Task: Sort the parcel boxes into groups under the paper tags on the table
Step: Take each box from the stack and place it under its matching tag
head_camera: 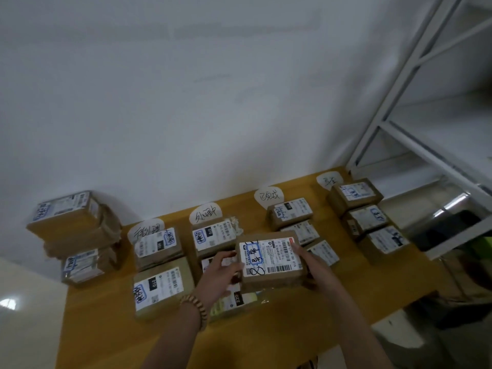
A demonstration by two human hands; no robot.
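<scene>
Head view: one parcel box (270, 261) is held up off the table (106, 328), gripped between both hands, in the middle of the scene over the gap between the second and third rows.

- Left hand (222, 270), bead bracelet (195, 307) at the wrist, clamps the box's left edge. Its fingers (226, 255) are curled against that side.
- Right hand (310, 265) grips the right edge, with the thumb lying on the top face by the label's corner and the other fingers wrapped under and behind.
- The box sits flat between the two palms with its label face up and uncovered. I judge it is held that way so the hand-marked word on the label can be read.
- Four paper tags (205, 215) lie along the far edge by the wall. Boxes run in a row from each tag toward the near edge, so each row reads as one group.
- A stack of boxes (74, 235) stands at the far left, beside the first tag. It is probably the unsorted supply.
- The writing on the held label is too blurred to match to a tag, so the target row is uncertain.
- White shelving (426, 129) stands to the right of the table.
</scene>
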